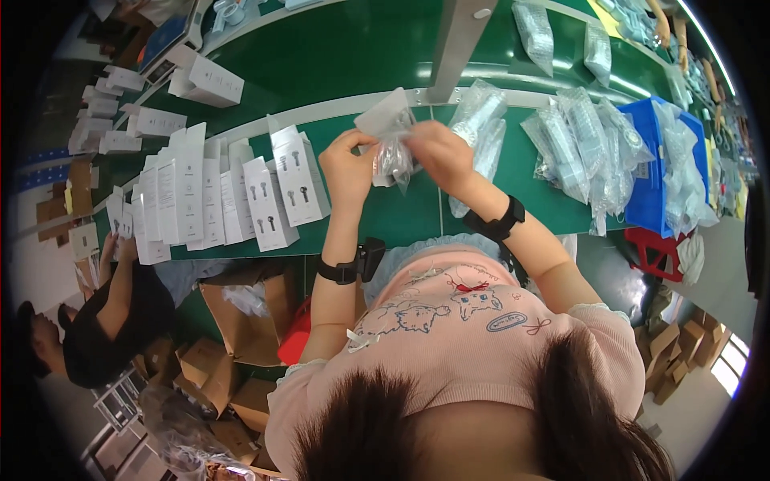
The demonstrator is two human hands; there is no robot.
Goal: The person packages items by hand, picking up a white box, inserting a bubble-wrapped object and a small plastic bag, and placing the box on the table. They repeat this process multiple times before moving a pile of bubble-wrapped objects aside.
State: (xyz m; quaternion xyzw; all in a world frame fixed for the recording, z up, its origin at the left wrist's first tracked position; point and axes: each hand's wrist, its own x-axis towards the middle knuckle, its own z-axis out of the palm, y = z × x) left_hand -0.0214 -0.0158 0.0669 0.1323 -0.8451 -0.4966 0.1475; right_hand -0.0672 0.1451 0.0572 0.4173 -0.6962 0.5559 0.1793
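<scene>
In front of me, above the green bench, my left hand [346, 167] pinches the left edge of a clear plastic bag [395, 163]. My right hand [443, 157] is closed at the bag's upper right edge, its fingertips slightly blurred. Behind and partly under the bag shows a white box [380, 120] with a raised flap; whether it is inside the bag I cannot tell. Just right of my right hand lie several bubble-wrap pouches [480, 112]. To the left of my left hand stand white boxes printed with earphone pictures [300, 180].
A long row of white boxes [186, 188] lines the bench's left side. More bubble-wrap pouches [579, 144] lie at the right, beside a blue bin [648, 188]. A metal post [459, 48] rises behind the bag. Another person [112, 321] works at the far left. Cardboard boxes [249, 317] stand below.
</scene>
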